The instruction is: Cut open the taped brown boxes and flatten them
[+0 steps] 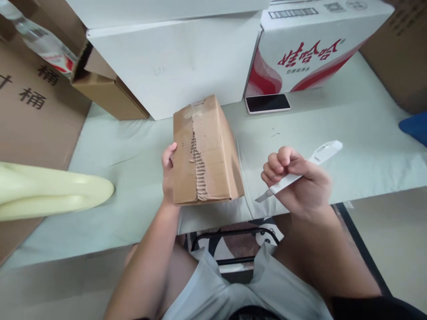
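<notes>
Cartons (pixel 180 64) stand on green cloth (pixel 320 120) behind the box (pixel 211 153).

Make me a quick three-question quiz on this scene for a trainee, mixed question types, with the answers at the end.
1. True or false: the right hand holds a utility knife with its blade showing.

2. Multiple choice: where does the phone lie?
A) on top of the red-and-white carton
B) on the cloth, in front of that carton
C) under the right hand

3. Fill in the blank: the brown box held by the left hand has a torn strip that shows ____ cardboard.

Key: 1. True. 2. B. 3. Corrugated (ridged).
</notes>
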`<state>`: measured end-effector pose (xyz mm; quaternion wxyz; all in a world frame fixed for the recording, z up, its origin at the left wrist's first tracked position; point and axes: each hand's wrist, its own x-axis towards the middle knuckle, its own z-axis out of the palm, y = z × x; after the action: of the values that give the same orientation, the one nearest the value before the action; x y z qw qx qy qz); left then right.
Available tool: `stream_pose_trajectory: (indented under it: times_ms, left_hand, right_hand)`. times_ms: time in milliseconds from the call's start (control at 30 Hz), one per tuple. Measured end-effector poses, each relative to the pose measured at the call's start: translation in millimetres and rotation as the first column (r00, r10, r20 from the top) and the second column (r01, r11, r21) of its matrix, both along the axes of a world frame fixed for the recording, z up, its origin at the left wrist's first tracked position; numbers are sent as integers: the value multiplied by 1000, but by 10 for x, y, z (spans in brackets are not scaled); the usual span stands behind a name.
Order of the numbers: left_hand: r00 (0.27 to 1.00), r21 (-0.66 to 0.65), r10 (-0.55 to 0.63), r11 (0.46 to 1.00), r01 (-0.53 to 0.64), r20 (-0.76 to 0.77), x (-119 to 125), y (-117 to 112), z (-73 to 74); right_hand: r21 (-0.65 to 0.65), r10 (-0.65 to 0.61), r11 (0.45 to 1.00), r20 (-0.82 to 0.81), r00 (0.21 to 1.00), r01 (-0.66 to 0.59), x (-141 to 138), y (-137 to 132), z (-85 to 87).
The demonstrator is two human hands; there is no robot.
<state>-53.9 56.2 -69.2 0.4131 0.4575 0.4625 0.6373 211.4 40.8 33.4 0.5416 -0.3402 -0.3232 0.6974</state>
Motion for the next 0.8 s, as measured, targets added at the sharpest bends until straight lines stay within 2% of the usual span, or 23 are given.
stream_pose_trajectory:
  times_ms: [100,200,333,433,500,533,633,733,800]
  left_hand:
    - [990,-11,44,999,-43,135,-23,18,20]
    - [981,-65,73,996,-62,180,-26,17,50]
    - [983,-85,71,995,-57,168,-77,14,90]
    - [979,-83,108,992,-95,171,-172,37,75]
    - [977,-121,117,988,-97,177,-232,64,46]
    - [978,-156,115,984,-89,172,-252,78,30]
    - [988,-233,94,970,-63,124,-251,104,-8]
    - [998,-185,54,982,-47,35,-185,94,-15]
    - [999,-140,-10,990,3,-52,-145,72,-11]
  right_hand:
    - [-70,-9,997,57,998,13,83,-10,29]
    - [-85,42,996,116,992,-32,152,-31,12]
    - [-101,67,994,276,959,-40,189,-9,-169]
    - [-173,237,968,392,889,-182,170,34,-354]
    - [-180,347,938,457,819,-297,146,54,-442]
    - [-167,362,932,483,797,-322,135,60,-472]
    - [-82,248,967,527,813,-242,111,77,-519]
    - [-14,87,996,497,863,-93,100,108,-533]
    - [-27,47,999,456,889,-39,88,132,-530]
